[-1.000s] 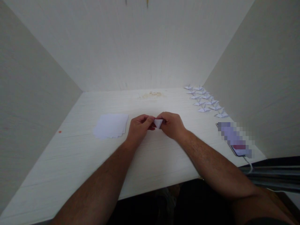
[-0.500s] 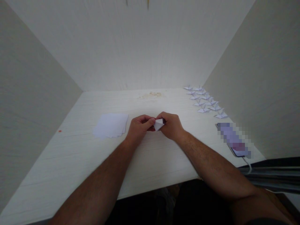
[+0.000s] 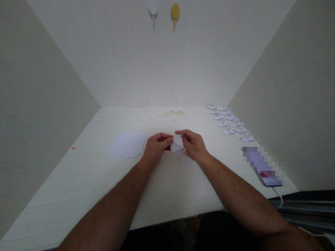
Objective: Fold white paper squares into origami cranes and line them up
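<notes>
A small white piece of folded paper (image 3: 177,143) is between my two hands, just above the table, with a slanting crease across it. My left hand (image 3: 156,145) pinches its left side, thumb on top and fingers beneath. On the other side, my right hand (image 3: 193,143) has its thumb at the paper's right edge and its index finger reaching over behind the far edge. The remaining right fingers are curled and partly hidden. To the left of my left hand lies a fanned stack of white paper sheets (image 3: 128,143).
Several folded paper cranes (image 3: 228,131) stand in rows at the back right. Nearer on that side, a phone (image 3: 270,181) with a white cable (image 3: 280,198) lies by the right wall. Walls enclose the white table (image 3: 86,181) on three sides. Two hooks, one yellow (image 3: 175,12), hang on the back wall.
The view has tilted up, bringing the wall hooks in. My right hand has loosened from around the paper, its index finger now stretched out. More of the folded paper shows, turned flatter.
</notes>
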`<state>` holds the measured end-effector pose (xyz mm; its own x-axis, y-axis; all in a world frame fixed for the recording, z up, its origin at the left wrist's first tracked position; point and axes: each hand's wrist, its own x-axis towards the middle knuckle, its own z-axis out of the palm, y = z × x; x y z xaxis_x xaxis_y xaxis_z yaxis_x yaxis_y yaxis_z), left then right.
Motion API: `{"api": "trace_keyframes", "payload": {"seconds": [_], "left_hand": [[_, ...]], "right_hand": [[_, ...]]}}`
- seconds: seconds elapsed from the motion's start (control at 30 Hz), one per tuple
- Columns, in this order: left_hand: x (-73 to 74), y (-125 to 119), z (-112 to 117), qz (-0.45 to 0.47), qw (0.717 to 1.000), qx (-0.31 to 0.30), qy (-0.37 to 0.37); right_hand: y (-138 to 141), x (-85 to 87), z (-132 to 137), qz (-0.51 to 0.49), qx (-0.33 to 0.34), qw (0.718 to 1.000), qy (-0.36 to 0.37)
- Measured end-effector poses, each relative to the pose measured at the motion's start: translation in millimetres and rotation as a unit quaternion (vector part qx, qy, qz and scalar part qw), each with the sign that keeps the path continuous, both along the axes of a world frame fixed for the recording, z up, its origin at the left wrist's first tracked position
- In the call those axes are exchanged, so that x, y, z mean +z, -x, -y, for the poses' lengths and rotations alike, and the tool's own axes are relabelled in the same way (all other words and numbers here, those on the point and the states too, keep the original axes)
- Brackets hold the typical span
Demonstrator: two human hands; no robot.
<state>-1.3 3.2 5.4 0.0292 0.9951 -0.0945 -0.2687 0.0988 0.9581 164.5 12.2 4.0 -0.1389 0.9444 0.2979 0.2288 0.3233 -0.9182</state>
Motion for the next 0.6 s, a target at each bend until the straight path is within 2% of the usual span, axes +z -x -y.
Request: {"api": "trace_keyframes", "payload": {"seconds": [0.13,0.27,0.43,0.6], "left_hand": [[-0.1,-0.9,-3.2,0.037,0.997,0.071,-0.006],[-0.1,-1.5,-5.5,0.083,0.989,0.122,-0.022],[-0.3,-1.6,-3.1,0.084,0.99,0.104,-0.031],[-0.6,-2.5,-0.1,0.039,0.997,0.062,-0.022]], "right_hand": [[3.7,6.1,1.2,-0.137,-0.003,0.988,0.067],[8.0,6.2,3.3,-0.134,0.002,0.987,0.087],[10.1,4.9,2.1,-0.126,-0.046,0.989,0.068],[9.5,6.5,1.9,-0.115,-0.074,0.989,0.051]]}}
